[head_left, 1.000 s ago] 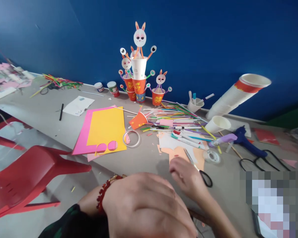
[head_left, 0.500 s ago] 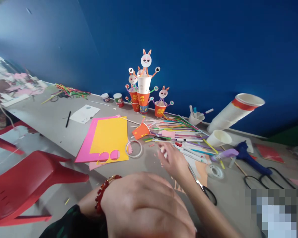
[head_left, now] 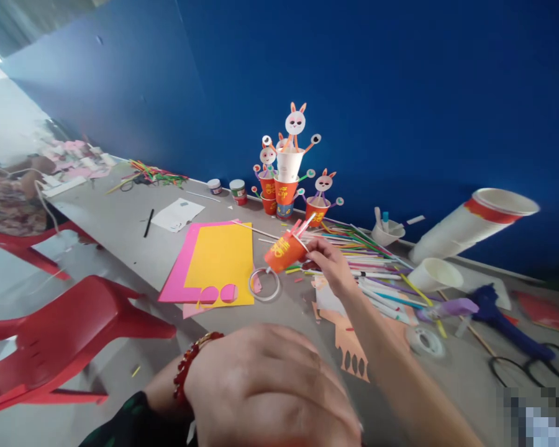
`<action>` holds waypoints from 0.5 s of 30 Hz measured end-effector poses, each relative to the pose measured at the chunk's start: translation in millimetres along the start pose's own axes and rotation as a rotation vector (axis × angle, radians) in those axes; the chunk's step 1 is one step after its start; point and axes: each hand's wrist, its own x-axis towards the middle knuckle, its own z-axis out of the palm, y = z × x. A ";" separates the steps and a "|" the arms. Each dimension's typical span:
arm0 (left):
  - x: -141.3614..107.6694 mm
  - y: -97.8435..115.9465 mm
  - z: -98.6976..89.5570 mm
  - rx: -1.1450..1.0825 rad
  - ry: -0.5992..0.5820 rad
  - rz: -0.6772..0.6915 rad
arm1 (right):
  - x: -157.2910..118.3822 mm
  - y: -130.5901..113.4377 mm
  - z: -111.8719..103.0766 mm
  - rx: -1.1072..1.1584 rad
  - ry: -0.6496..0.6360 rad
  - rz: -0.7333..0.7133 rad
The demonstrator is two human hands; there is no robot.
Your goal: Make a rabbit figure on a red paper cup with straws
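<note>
My right hand [head_left: 331,266] pinches the rim of a red paper cup [head_left: 283,252] with yellow lettering. The cup is tilted, mouth toward the upper right, with strips sticking out of it. Close below it lies a tape ring [head_left: 264,284]. My left hand [head_left: 270,388], with a red bead bracelet [head_left: 182,372] at the wrist, is large and near at the bottom. Its fingers are curled, and whatever they hold is hidden. Under my right forearm lies cut peach paper [head_left: 349,347].
Behind the cup stand several rabbit-faced cup figures [head_left: 295,123]. Pipe cleaners and pens [head_left: 368,264] spread to the right, near stacked paper cups [head_left: 470,223], a blue glue gun [head_left: 498,316] and a tape roll [head_left: 426,343]. Yellow paper [head_left: 223,254] lies left; a red chair [head_left: 88,329] stands beside the table.
My right hand has moved up and taken hold of the red cup, which lay on the table and is now raised and turned. My left hand stays nearly still. The view has shifted slightly.
</note>
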 end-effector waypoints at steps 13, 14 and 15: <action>-1.6 -9.8 -3.0 -0.121 -0.052 -0.116 | -105.0 19.1 -100.6 -0.591 0.090 -0.385; -13.3 -9.9 -5.8 -0.101 -0.036 -0.179 | -104.8 18.9 -99.5 -0.639 0.092 -0.388; -27.4 -10.6 -9.7 -0.051 -0.026 -0.247 | -103.9 18.4 -97.9 -0.685 0.094 -0.394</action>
